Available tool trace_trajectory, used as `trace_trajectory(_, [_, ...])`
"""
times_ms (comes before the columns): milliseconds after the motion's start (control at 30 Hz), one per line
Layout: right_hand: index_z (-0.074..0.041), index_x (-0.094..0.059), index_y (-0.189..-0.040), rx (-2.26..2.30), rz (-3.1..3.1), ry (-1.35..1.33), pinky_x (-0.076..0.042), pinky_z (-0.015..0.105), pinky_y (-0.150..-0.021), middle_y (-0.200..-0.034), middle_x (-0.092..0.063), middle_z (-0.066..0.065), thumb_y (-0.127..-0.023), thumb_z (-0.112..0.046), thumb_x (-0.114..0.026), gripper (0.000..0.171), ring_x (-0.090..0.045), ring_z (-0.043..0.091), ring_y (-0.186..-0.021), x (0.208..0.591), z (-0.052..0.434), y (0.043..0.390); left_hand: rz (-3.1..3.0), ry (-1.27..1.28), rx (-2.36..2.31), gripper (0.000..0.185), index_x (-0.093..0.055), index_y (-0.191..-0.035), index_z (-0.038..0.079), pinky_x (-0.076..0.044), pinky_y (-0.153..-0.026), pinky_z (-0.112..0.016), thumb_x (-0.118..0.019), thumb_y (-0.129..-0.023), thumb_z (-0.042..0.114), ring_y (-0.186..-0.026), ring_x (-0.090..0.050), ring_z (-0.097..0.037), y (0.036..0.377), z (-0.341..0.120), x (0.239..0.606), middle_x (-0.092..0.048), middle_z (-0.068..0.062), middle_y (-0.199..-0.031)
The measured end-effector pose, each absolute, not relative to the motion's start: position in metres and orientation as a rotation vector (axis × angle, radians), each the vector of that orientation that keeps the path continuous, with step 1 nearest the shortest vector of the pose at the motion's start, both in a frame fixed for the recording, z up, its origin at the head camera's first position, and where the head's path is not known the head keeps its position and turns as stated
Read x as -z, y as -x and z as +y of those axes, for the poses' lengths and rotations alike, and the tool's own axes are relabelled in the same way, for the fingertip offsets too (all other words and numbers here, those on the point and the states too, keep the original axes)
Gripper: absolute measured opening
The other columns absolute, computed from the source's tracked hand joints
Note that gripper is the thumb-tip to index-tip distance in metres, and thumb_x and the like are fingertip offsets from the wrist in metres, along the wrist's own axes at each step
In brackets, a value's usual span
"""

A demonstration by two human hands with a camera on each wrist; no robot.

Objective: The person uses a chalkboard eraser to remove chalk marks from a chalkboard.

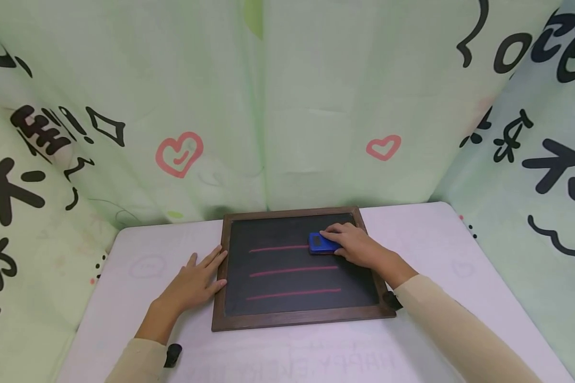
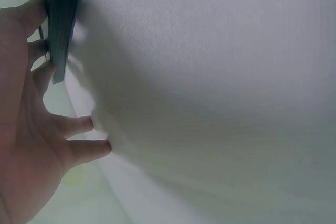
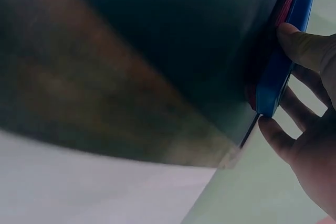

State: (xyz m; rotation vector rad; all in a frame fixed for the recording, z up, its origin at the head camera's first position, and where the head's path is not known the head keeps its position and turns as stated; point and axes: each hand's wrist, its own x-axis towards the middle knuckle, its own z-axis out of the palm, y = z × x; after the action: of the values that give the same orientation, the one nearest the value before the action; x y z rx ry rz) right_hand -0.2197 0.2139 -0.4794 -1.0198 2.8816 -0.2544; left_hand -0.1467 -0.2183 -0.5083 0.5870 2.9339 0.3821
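A dark chalkboard [image 1: 297,266] in a brown wooden frame lies flat on the pale table [image 1: 436,250], toward its far side and about midway between left and right. Three pink chalk lines [image 1: 292,274] run left to right across the board, one above another. The right hand [image 1: 356,247] rests on a blue eraser [image 1: 322,243] at the right end of the farthest line; the right wrist view shows thumb and fingers [image 3: 304,48] curled over the eraser's edges, holding it against the board's surface. The left hand [image 1: 194,282] lies flat on the table with fingers straight and spread, its fingertips [image 2: 39,3] touching the frame's left edge. Faint mirrored lettering shows through the tablecloth near the person, reading roughly "HAPPY" [image 1: 369,361]; the rest is too faint to read. The green curtains [image 1: 172,106] behind and beside the table carry pink hearts [image 1: 179,153] and black scribbled characters [image 1: 40,133] that cannot be read.
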Motion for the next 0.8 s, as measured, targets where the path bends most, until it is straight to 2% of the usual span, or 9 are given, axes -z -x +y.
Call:
trace_trajectory(100, [-0.005, -0.055, -0.149, 0.23, 2.865, 1.035, -0.053, 0.057, -0.097, -0.142, -0.059, 0.017, -0.095, -0.011, -0.074, 0.058, -0.059, 0.041, -0.122, 0.478, 0.201, 0.22, 2.937, -0.592, -0.378, 0.069, -0.034, -0.163, 0.017, -0.041, -0.098, -0.081, -0.058, -0.104, 0.043, -0.137, -0.034, -0.071, 0.147, -0.218, 0.509, -0.03, -0.006, -0.17])
trace_trajectory(500, [-0.014, -0.047, -0.156, 0.13, 2.755, 1.035, -0.049, 0.056, -0.104, -0.153, -0.051, 0.011, -0.1, -0.021, -0.07, 0.062, -0.051, 0.036, -0.135, 0.476, 0.124, 0.225, 2.946, -0.6, -0.359, 0.068, -0.035, -0.163, 0.016, -0.042, -0.097, -0.08, -0.059, -0.104, 0.042, -0.136, -0.036, -0.07, 0.148, -0.218, 0.507, -0.031, -0.007, -0.17])
trace_trajectory(800, [-0.021, -0.045, -0.158, -0.03, 2.755, 1.092, -0.052, 0.048, -0.102, -0.154, -0.05, 0.004, -0.101, -0.028, -0.068, 0.062, -0.052, 0.03, -0.133, 0.477, 0.066, 0.222, 2.946, -0.601, -0.349, 0.068, -0.033, -0.163, 0.017, -0.042, -0.097, -0.079, -0.057, -0.105, 0.044, -0.138, -0.035, -0.069, 0.149, -0.219, 0.511, -0.029, -0.006, -0.171])
